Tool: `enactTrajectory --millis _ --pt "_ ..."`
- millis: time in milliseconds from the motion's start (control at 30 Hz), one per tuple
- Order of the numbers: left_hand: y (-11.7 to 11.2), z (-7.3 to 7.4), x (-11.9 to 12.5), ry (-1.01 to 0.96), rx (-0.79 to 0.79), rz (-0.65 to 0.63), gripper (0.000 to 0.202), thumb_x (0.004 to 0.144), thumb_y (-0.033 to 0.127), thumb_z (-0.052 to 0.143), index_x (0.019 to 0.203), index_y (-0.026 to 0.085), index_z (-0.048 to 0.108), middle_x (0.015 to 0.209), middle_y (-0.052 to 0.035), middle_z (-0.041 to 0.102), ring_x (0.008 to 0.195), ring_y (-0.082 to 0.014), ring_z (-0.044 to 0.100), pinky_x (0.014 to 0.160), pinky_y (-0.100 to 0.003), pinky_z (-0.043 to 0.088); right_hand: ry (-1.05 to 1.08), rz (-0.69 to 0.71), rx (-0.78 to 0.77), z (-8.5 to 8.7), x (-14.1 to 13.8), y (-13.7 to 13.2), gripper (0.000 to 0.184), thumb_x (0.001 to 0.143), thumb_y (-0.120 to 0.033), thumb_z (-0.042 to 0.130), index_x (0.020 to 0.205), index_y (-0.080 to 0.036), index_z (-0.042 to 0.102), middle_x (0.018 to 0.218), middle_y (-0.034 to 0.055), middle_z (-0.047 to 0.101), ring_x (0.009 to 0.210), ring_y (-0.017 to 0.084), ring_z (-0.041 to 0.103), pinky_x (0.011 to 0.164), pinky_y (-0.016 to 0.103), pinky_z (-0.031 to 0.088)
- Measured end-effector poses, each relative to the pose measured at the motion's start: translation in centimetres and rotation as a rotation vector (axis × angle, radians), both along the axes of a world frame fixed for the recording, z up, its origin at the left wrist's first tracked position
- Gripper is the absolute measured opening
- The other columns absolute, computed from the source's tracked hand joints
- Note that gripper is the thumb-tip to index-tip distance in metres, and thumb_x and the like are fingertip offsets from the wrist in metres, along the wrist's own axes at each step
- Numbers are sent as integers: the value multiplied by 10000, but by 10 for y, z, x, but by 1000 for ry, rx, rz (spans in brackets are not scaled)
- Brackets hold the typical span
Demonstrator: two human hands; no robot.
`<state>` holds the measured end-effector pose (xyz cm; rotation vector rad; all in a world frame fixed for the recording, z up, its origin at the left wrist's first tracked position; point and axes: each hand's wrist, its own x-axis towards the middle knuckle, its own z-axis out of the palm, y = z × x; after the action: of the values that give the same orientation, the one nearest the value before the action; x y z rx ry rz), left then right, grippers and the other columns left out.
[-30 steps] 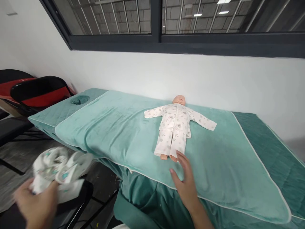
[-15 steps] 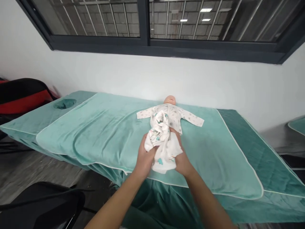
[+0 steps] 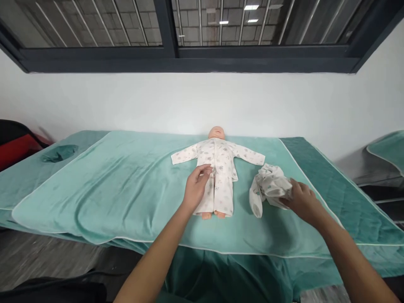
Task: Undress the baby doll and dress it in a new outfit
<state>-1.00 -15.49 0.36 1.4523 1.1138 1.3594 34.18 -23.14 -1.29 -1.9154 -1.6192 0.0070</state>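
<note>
A baby doll (image 3: pixel 216 133) lies on its back on the mattress cover, in a white printed top (image 3: pixel 217 151) with both sleeves spread and matching trousers (image 3: pixel 224 195). Its bare feet poke out below the hems. My left hand (image 3: pixel 196 187) is over the doll's waist, fingers loosely curved and holding nothing; whether they touch the fabric I cannot tell. To the doll's right, my right hand (image 3: pixel 304 201) grips a crumpled white printed baby garment (image 3: pixel 271 185). One tube-like end of it hangs toward the doll.
A pale green velvety cover (image 3: pixel 132 181) lies on the bed, which has a face hole (image 3: pixel 59 153) at its left end. Behind are a white wall (image 3: pixel 126 103) and a dark window frame (image 3: pixel 195 64). A black and red chair (image 3: pixel 19 147) stands at left.
The crumpled garment has moved from in front of the doll, where both hands held it, to the right in my right hand. My left hand has let go, and the doll's trousers now show.
</note>
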Motion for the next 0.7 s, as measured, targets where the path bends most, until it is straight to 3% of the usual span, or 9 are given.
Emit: enactTrajectory --millis 33,100,167,267,333,433,533,633,700 --pt "10 -4 -1 28 10 27 256 915 393 594 1087 233 695 1133 -61 725 1080 -217 664 939 -361 521 -84 -65 -10 -7 -9 -8 575 756 -368 675 1267 -120 588 1365 290 537 1267 507 494 980 733 380" --pt "32 -10 -1 80 55 75 238 917 382 586 1056 230 706 1135 -58 723 1076 -211 659 933 -351 512 -217 -77 20 -15 -41 -25 592 854 -258 554 1427 -140 459 1534 254 384 1433 473 323 1061 729 312" --pt "54 -14 3 126 122 110 225 921 361 572 1036 223 707 1120 -60 718 1072 -206 651 928 -347 510 -237 34 122 -19 -85 -36 611 892 -182 474 1494 -212 378 1606 168 298 1507 398 207 1145 689 238" --pt "91 -16 12 208 219 134 209 921 293 544 1041 211 694 1119 -65 703 1100 -203 626 962 -359 499 -27 230 198 -24 -147 -21 577 924 -176 469 1476 -319 382 1603 85 316 1509 328 237 1187 646 222" --pt "116 -14 20 290 264 147 222 918 244 524 1072 210 681 1149 -66 692 1137 -207 602 1003 -373 477 240 219 205 -26 -173 11 513 945 -215 484 1445 -305 410 1596 93 315 1493 301 281 1163 595 320" --pt "156 -9 31 391 280 160 251 910 204 510 1101 199 673 1168 -77 686 1167 -225 583 1045 -396 448 594 83 349 -20 -187 81 426 943 -279 523 1365 -267 462 1530 100 398 1449 255 359 1174 538 330" --pt "190 -9 38 418 221 143 250 891 179 508 1060 167 692 1139 -101 693 1132 -247 604 1039 -418 452 722 108 457 -3 -186 158 359 922 -283 530 1279 -244 525 1427 91 507 1361 211 460 1163 441 361" --pt "206 -14 40 388 181 102 260 886 159 486 1022 180 706 1123 -88 699 1110 -239 623 1038 -418 458 722 257 277 7 -183 220 276 894 -269 530 1158 -236 603 1252 65 634 1190 204 580 1091 412 423" --pt "208 -19 39 366 186 76 267 895 159 474 1017 200 708 1137 -70 695 1129 -228 619 1049 -412 454 713 294 172 4 -181 243 248 883 -278 540 1111 -232 625 1169 57 672 1105 212 612 1029 412 459"
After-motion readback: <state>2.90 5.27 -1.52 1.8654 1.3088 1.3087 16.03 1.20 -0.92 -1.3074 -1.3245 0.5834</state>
